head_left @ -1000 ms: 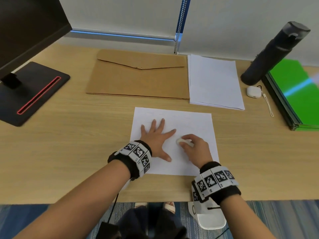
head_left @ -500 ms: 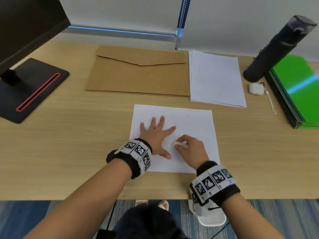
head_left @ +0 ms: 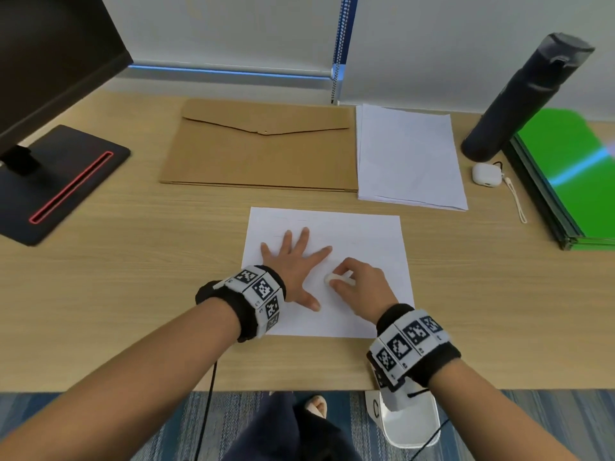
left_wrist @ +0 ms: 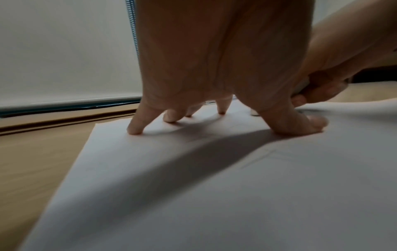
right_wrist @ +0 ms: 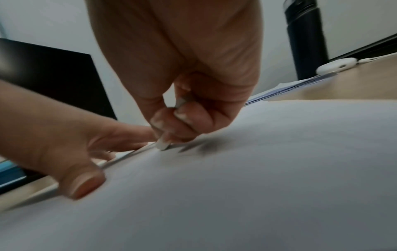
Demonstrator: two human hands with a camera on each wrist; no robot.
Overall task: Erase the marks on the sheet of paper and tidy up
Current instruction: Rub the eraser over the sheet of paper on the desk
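Note:
A white sheet of paper (head_left: pixel 362 234) lies on the wooden desk near its front edge, with faint pencil lines (left_wrist: pixel 264 156) on it. My left hand (head_left: pixel 296 261) lies flat with spread fingers on the sheet's left half and presses it down. Just to its right, my right hand (head_left: pixel 359 287) pinches a small white eraser (head_left: pixel 334 278), whose tip (right_wrist: pixel 162 145) touches the paper close to the left index finger. In the left wrist view the spread fingertips (left_wrist: pixel 135 130) press on the sheet (left_wrist: pixel 214 195).
A brown envelope folder (head_left: pixel 263 151) and a stack of white paper (head_left: pixel 409 158) lie behind the sheet. A dark bottle (head_left: pixel 522 98), a white earbud case (head_left: pixel 486 174) and green folders (head_left: pixel 572 174) stand at the right. A monitor base (head_left: pixel 50 184) occupies the left.
My right hand with the eraser has slid a little to the left across the sheet, toward the left hand. The left hand stays pressed in place.

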